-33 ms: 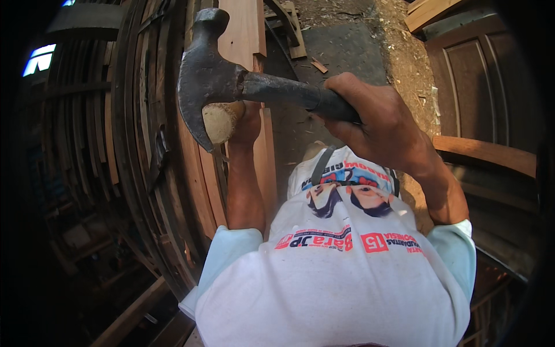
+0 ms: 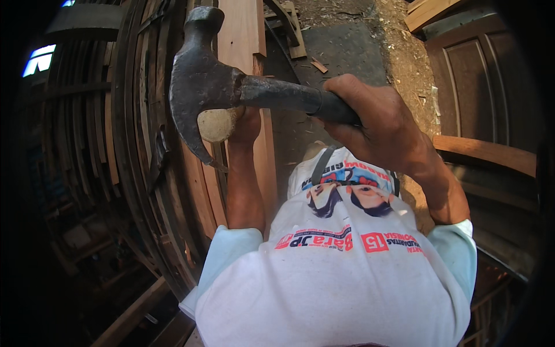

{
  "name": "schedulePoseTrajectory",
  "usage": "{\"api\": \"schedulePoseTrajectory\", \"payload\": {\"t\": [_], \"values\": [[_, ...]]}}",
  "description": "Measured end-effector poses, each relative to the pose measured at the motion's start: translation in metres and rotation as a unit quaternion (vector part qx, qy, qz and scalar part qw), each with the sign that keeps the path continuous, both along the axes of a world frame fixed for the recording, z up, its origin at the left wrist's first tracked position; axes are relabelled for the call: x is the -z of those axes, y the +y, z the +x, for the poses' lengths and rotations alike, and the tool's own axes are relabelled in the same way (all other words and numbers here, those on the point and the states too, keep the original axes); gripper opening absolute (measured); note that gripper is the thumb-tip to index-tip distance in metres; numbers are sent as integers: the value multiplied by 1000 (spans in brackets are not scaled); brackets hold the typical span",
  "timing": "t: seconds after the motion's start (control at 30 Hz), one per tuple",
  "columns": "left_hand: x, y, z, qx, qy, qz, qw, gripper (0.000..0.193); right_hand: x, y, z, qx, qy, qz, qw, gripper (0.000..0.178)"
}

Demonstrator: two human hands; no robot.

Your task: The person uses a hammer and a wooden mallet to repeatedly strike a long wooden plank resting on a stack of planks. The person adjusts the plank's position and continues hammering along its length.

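My right hand [image 2: 381,118] is closed around the dark grip of a claw hammer [image 2: 202,78]. The hammer's worn steel head is raised over the left side of the view, its claw curving down toward me. Below it, my left hand [image 2: 247,128] is closed around a wooden chisel handle [image 2: 216,126], whose pale, round, battered end faces up. The hammer partly covers this handle and the left fingers. Any blade is hidden. Under the left hand runs a light reddish wooden plank [image 2: 240,34], with a step cut into its right edge.
Long dark boards [image 2: 130,110] stand close together on the left. A panelled wooden door [image 2: 471,81] and a curved wooden piece [image 2: 491,153] are at the right. Wood chips lie on the dark floor sheet [image 2: 347,55] and the dirt ground beyond. A cut board [image 2: 430,13] lies at the far right.
The hammer head has shifted slightly left, so the gap between its claw and the chisel handle's end looks different. My left hand stays in place, still holding the handle.
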State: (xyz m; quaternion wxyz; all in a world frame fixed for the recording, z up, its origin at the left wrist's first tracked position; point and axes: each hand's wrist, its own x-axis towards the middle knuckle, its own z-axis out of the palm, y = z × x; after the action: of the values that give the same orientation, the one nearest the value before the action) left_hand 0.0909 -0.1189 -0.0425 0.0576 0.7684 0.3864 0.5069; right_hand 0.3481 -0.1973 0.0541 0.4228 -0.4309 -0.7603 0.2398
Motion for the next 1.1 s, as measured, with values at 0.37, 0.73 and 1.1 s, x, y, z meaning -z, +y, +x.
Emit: {"api": "schedulePoseTrajectory", "payload": {"t": [0.37,0.73,1.1], "values": [[-9,11,13,-2,37,23,999,21,-14,-2,-3,5,-54,6,999,29],[19,10,-8,-51,79,38,995,15,-25,-8,-13,12,-31,63,997,21],[20,28,-45,65,-340,-166,923,19,13,-22,-4,17,-53,-113,992,27]]}}
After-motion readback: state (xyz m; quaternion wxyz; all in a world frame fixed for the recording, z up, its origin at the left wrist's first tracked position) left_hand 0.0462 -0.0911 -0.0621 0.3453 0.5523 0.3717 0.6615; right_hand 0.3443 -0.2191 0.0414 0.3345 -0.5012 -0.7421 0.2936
